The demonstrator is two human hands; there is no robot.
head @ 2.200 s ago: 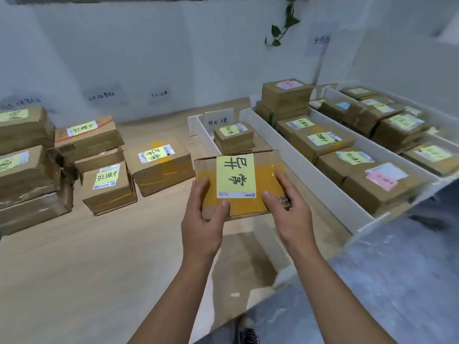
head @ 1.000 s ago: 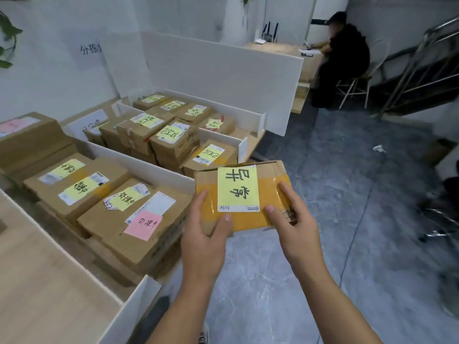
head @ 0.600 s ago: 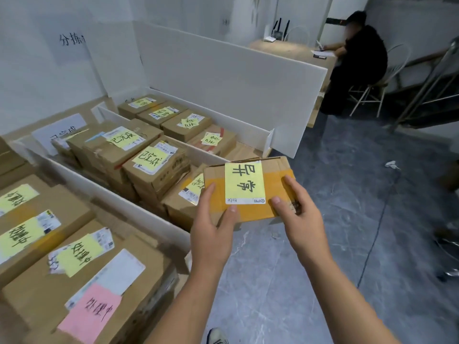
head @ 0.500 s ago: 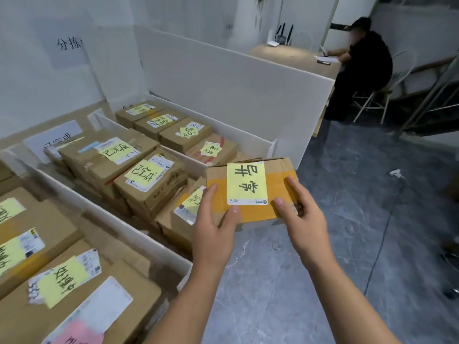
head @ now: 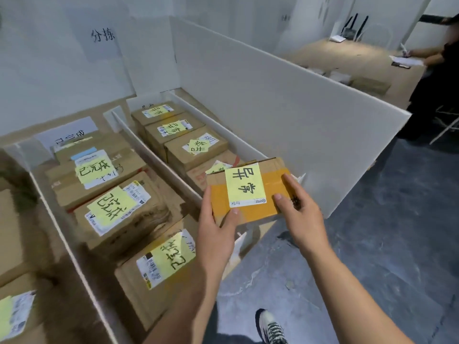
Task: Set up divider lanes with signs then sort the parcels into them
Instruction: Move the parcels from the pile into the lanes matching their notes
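A small cardboard parcel (head: 270, 202) with orange tape and a yellow handwritten note is held in both hands. My left hand (head: 216, 232) grips its near left corner, thumb on top. My right hand (head: 300, 214) grips its right side, fingers on top. The parcel hovers over the near end of the rightmost lane, above a row of parcels (head: 196, 147) with matching yellow notes. A white divider (head: 154, 157) separates that lane from the middle lane, which holds stacked parcels (head: 116, 209) with different notes. A paper sign (head: 67, 135) stands at the middle lane's far end.
A tall white board (head: 273, 103) walls off the right side of the table. A paper sign (head: 101, 36) hangs on the back wall. Grey floor lies to the right; my shoe (head: 270, 328) shows below. A person in black (head: 437, 78) sits at a far desk.
I have carried the parcel from the leftmost lane past the other lanes to the rightmost one. It now hovers over that lane's near end, still held in both hands.
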